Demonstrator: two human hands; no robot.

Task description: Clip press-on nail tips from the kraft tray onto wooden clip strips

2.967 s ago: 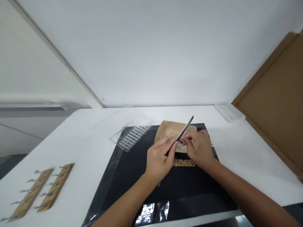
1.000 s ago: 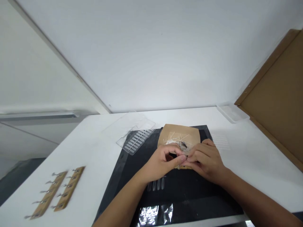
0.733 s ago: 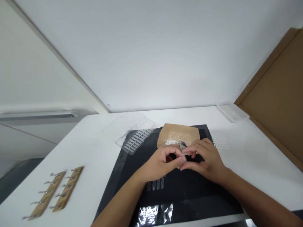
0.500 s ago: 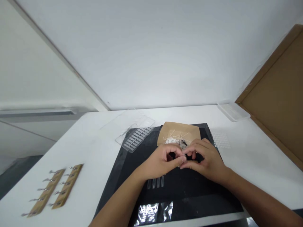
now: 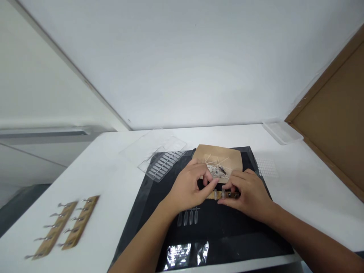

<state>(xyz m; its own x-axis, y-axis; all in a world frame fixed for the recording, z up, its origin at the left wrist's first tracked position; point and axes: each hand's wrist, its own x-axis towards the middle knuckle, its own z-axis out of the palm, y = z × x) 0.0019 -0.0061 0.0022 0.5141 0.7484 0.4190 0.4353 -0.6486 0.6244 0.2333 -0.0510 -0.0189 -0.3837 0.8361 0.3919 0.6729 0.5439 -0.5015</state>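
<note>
- Right hand (image 5: 251, 195) pinches the wooden clip strip (image 5: 219, 195) from its right end, fingertips pressed together on it. The strip lies flat mid-way up the black mat (image 5: 159, 197).
- Left hand (image 5: 186, 187) has thumb and forefinger closed at the strip's left end; can't tell if they hold anything.
- Judgement: small part, so keep it down on the mat, steady both ends, and keep fingers off the metal clips.
- Four clear nail tips (image 5: 188, 217) lie loose just nearer than the left hand.
- Two more clip strips (image 5: 80, 222) sit well left, on the table (image 5: 113, 182).
- Kraft card (image 5: 233, 159) holds pale slivers and a dark scrap.
- Clear tray (image 5: 163, 163) holds rows of tips.
- Far tub (image 5: 281, 131): contents unclear.
</note>
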